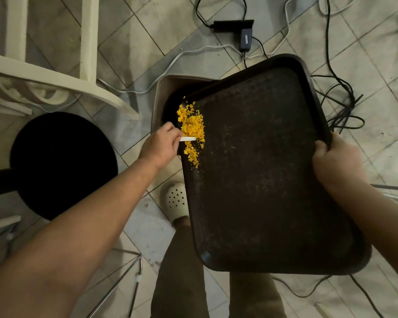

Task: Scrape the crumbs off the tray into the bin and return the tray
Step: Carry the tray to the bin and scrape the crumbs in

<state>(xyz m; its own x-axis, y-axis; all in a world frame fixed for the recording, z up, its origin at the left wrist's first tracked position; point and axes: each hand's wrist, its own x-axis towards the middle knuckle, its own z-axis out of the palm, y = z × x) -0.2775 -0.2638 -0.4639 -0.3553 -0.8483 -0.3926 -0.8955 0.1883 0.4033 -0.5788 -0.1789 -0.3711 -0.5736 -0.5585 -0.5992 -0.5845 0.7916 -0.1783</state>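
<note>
A dark brown tray [262,171] hangs tilted over the floor, its far left corner above the open beige bin [163,88]. My right hand [335,161] grips the tray's right rim. Yellow crumbs [191,127] are heaped along the tray's left edge, right over the bin's dark opening. My left hand [162,145] pinches a small white scraper [188,139], whose tip lies in the crumb pile.
A black round stool [62,164] stands at the left, a cream wooden chair [55,72] behind it. Cables [340,111] and a power adapter [245,40] lie on the tiled floor past the bin. My foot in a white clog [176,200] is under the tray.
</note>
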